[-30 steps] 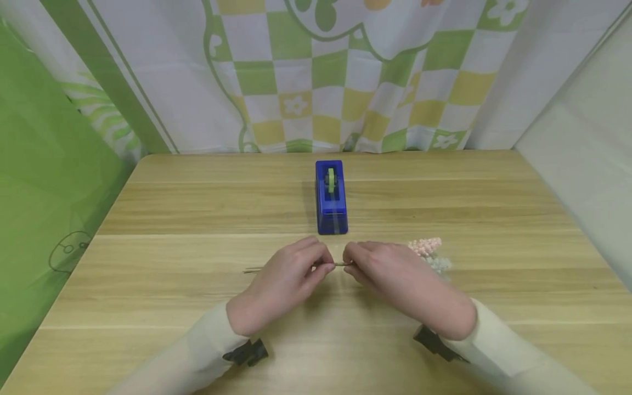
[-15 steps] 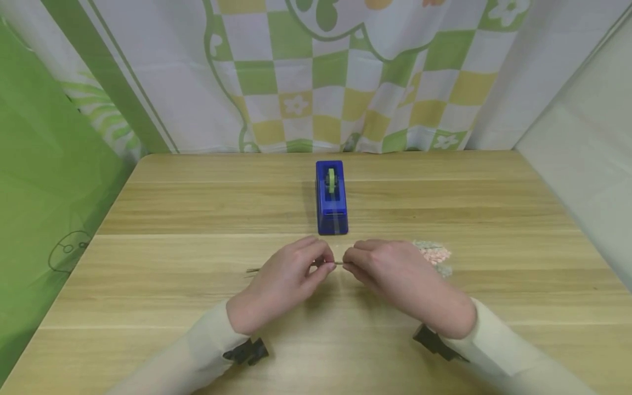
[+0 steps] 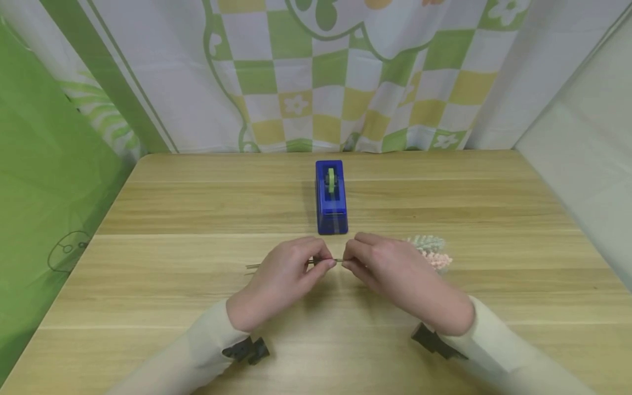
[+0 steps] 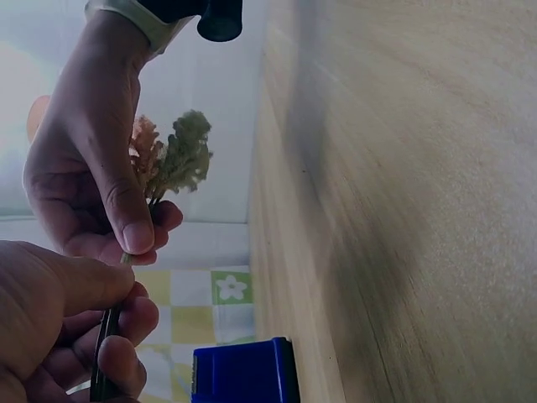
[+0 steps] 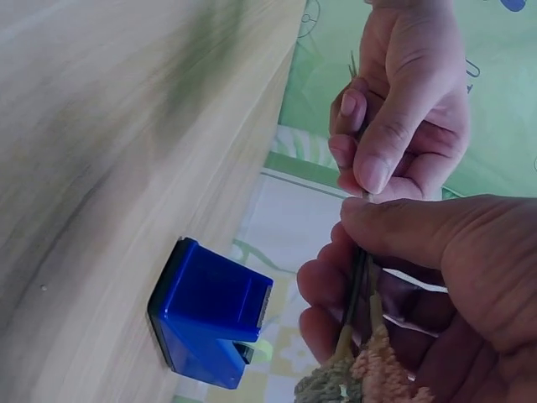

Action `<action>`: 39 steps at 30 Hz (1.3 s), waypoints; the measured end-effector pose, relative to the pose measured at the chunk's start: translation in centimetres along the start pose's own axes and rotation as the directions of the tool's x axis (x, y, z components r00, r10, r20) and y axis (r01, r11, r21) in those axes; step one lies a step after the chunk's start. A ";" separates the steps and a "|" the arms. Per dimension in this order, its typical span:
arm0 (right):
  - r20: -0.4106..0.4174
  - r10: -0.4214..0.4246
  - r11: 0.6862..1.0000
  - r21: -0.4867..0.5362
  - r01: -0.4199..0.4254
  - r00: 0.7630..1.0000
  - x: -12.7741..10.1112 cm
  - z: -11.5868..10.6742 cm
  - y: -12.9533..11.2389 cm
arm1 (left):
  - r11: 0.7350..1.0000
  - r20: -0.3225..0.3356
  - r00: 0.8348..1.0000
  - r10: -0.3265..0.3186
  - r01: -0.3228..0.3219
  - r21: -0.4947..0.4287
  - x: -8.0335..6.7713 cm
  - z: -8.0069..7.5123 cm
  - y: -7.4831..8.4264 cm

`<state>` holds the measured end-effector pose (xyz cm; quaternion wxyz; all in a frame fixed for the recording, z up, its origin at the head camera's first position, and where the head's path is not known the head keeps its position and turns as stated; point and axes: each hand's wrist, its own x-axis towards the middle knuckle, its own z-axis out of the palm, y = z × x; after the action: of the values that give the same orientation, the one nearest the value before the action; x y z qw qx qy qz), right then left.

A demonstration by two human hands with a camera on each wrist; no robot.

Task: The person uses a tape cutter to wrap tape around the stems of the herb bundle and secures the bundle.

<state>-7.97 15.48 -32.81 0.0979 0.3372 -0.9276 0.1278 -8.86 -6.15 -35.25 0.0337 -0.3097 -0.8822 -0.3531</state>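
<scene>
My left hand pinches a thin bundle of artificial flower stems between thumb and fingers, above the table. Close on its right, my right hand grips the same bundle nearer the blooms, leaving a short piece of stem showing between the fingertips. A pink flower spray and a pale green one stick out past the right hand. The loose stem ends poke out left of the left hand. In the right wrist view the pink blooms and green blooms hang below the right palm.
A blue tape dispenser with a roll of tape stands on the wooden table, just beyond the hands. Behind the table hangs a checked curtain; a green cloth is at the left and a pale one at the right.
The flower bundle has turned about its stems: the pink spray moved from the far side towards me, and the pale green one now shows beyond it. Both hands stay nearly in place.
</scene>
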 end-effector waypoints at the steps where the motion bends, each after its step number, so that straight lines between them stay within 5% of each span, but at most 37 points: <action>1: 0.010 0.010 1.000 0.014 -0.010 1.000 0.1 0.0 0.0 | 1.000 -0.004 1.000 0.004 -0.004 -0.001 0.0 0.0 0.0; 16: 0.097 0.038 0.993 0.109 -0.048 0.995 0.4 -0.3 0.3 | 0.999 -0.029 1.000 0.000 -0.001 -0.032 0.1 0.2 -0.2; 29: 0.071 0.014 0.995 0.099 -0.021 0.997 0.5 0.2 0.6 | 0.990 0.090 0.992 -0.083 0.093 -0.109 0.5 -0.3 -0.5; 39: 0.091 0.026 0.994 0.103 -0.035 0.996 0.6 0.2 0.8 | 0.993 0.073 0.995 -0.072 0.078 -0.091 0.7 -0.2 -0.6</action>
<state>-8.96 15.60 -32.98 0.0366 0.3330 -0.9281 0.1622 -9.77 -6.26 -35.25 -0.0251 -0.2897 -0.8764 -0.3840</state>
